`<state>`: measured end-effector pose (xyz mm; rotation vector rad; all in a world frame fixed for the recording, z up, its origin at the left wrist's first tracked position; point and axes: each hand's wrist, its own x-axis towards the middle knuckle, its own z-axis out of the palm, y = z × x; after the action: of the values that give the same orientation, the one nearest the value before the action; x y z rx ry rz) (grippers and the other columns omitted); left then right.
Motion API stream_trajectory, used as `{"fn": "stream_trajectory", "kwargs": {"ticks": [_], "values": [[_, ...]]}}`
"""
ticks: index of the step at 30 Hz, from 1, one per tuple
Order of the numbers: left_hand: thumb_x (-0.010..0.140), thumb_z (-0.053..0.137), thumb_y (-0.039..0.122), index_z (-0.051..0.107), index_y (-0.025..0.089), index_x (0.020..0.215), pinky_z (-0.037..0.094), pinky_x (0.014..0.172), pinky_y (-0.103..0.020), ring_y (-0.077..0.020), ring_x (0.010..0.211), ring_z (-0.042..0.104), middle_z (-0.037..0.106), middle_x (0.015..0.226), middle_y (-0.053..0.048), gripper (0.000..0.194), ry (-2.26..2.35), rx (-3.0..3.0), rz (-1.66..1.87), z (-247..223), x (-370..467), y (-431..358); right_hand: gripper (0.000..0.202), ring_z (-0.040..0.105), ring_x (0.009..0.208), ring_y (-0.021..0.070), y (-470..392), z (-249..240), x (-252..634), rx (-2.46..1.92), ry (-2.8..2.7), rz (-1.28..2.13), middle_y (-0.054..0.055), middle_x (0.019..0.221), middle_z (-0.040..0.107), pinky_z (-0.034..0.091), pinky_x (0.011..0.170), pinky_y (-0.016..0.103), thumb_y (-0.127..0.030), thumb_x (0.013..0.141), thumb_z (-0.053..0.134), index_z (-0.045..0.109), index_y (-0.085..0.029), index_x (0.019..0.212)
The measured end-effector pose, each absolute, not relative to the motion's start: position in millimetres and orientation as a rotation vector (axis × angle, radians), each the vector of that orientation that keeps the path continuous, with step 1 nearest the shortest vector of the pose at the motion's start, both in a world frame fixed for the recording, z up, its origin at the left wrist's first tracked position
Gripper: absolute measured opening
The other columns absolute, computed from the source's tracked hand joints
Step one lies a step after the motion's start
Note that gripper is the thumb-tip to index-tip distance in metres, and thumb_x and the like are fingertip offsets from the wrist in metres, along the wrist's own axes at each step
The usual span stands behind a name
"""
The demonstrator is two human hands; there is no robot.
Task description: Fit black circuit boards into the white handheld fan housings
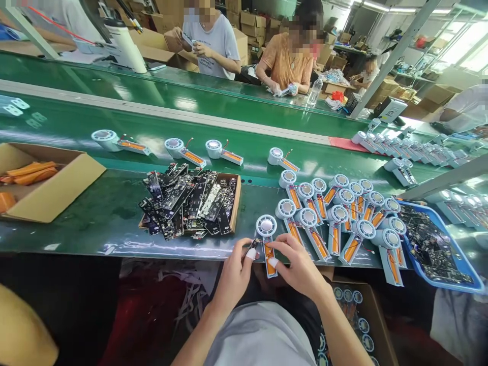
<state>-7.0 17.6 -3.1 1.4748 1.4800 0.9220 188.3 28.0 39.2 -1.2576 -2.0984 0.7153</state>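
Note:
Near the bench's front edge, my left hand [241,264] pinches a small black circuit board [251,249] between thumb and fingers. Just right of it, my right hand [292,259] has its thumb and fingers on the handle of a light-blue fan housing [266,226], whose round head points away from me. An orange strip shows inside the handle. Left of my hands, black circuit boards [190,198] are heaped in a shallow cardboard tray [237,203]. To the right lie several similar housings [338,213] with orange strips and thin wires.
A cardboard box [64,188] with orange pieces stands at left. A blue basket [467,269] of boards sits at right. Spaced housings [224,152] lie on the green belt [152,122]. Two people work across it. Below the bench is a carton [381,325] of housings; a forearm shows lower left.

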Motion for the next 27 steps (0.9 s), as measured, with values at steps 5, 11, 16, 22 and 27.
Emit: {"fn": "stream_trajectory", "kwargs": {"ticks": [5,11,16,22,27], "values": [[0.097,0.04,0.026,0.057,0.021,0.117,0.055,0.08,-0.034,-0.0224,0.091,0.073,0.075,0.103,-0.01,0.027,1.467,1.592,1.005,1,-5,13,0.02,0.066,0.09,0.0202,32,29,180,-1.176,-2.005,0.663,0.009,0.103,0.067,0.058,0.08,0.034,-0.014,0.095,0.055,0.072,-0.023,0.098],[0.093,0.04,0.019,0.064,0.021,0.094,0.055,0.078,-0.032,-0.0224,0.086,0.07,0.073,0.09,-0.007,0.024,1.437,1.696,1.031,8,-4,16,0.015,0.065,0.068,0.0157,44,28,168,-1.214,-1.698,0.913,0.003,0.079,0.07,0.055,0.062,0.026,-0.018,0.092,0.056,0.071,-0.019,0.091],[0.094,0.042,0.025,0.065,0.021,0.096,0.054,0.074,-0.031,-0.0217,0.081,0.07,0.075,0.091,-0.007,0.023,1.476,1.606,1.022,18,1,18,0.02,0.066,0.081,0.0179,43,20,165,-1.173,-1.891,0.667,0.006,0.092,0.069,0.056,0.07,0.029,-0.014,0.093,0.055,0.072,-0.021,0.099],[0.095,0.046,0.032,0.067,0.021,0.093,0.054,0.074,-0.031,-0.0211,0.079,0.069,0.075,0.09,-0.006,0.024,1.447,1.576,1.028,20,2,22,0.024,0.062,0.083,0.0212,40,15,165,-1.15,-2.142,0.279,0.008,0.094,0.067,0.055,0.072,0.034,-0.012,0.097,0.049,0.069,-0.022,0.107],[0.094,0.047,0.028,0.063,0.021,0.109,0.056,0.075,-0.031,-0.0212,0.086,0.073,0.076,0.097,-0.007,0.023,1.455,1.502,1.052,12,2,21,0.023,0.059,0.08,0.0221,40,21,161,-1.198,-2.227,0.034,0.009,0.095,0.069,0.052,0.072,0.036,-0.01,0.096,0.048,0.068,-0.02,0.101]]}}
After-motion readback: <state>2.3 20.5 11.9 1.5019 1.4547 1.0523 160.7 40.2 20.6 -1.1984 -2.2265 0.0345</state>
